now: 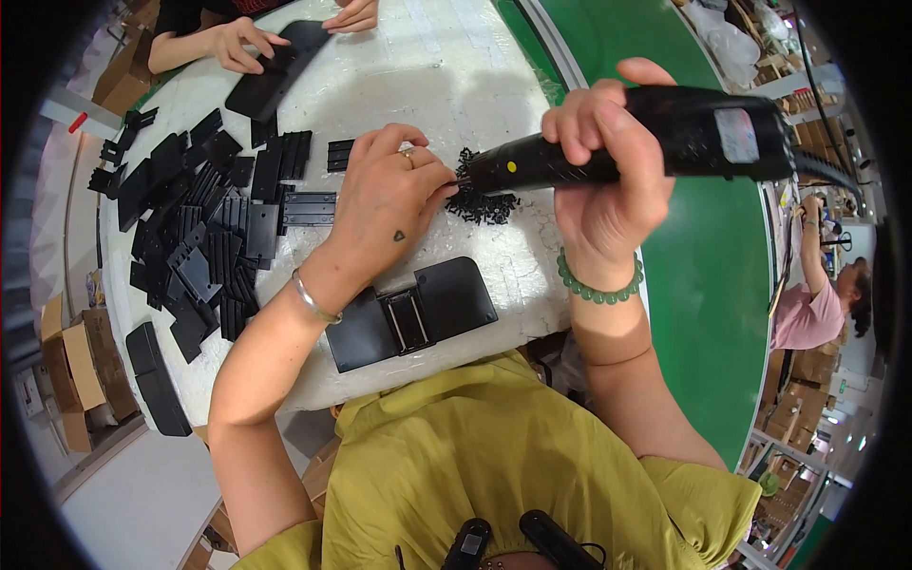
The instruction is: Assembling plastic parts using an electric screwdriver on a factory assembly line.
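My right hand (613, 157) is wrapped round a black electric screwdriver (693, 128), which lies almost level with its tip pointing left. That tip is over a pile of small black screws (483, 207) on the white-covered table. My left hand (394, 195) pinches with thumb and forefinger right at the tip; whatever sits between the fingers is too small to make out. Close to my body lies a flat black plastic piece (456, 299) with a metal-railed slot (407, 321) across its middle. Beside my left wrist is a ribbed black part (311, 209).
A heap of black plastic parts (195, 237) covers the table's left side. Across the table, a co-worker's hands (242, 46) rest on a long black panel (285, 71). Another black piece (157, 380) lies at the left edge. The screwdriver's cable (825, 169) runs off right, above a green surface (703, 313).
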Demonstrator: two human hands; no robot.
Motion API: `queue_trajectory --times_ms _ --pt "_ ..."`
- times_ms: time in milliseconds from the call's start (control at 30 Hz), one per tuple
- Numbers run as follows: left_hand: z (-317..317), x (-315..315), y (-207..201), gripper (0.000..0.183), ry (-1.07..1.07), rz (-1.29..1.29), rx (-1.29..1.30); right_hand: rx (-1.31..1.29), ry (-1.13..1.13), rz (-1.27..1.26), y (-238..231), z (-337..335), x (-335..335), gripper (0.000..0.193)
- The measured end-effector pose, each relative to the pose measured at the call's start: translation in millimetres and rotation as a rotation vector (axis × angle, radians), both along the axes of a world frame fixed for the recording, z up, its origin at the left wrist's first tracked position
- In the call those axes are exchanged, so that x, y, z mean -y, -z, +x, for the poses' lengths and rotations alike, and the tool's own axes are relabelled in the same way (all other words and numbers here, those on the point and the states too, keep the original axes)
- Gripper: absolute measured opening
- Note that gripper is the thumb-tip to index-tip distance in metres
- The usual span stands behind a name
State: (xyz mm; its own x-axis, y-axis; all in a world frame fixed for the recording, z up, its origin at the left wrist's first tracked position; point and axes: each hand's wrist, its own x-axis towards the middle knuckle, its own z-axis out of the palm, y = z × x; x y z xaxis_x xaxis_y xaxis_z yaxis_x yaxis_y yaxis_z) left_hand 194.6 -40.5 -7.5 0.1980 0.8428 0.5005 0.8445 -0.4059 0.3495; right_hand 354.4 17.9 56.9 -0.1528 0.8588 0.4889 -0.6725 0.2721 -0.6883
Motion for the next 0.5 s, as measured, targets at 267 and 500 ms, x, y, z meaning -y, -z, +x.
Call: queue_trajectory --times_ms 267,500 --pt "3 17 -4 0.012 -0.007 -0.169 0.588 -0.016 -0.063 0.104 -20 16 19 0.034" --pt "5 34 -6 0.011 0.022 -0.162 0.776 -0.039 -0.236 0.224 -32 18 31 0.034"
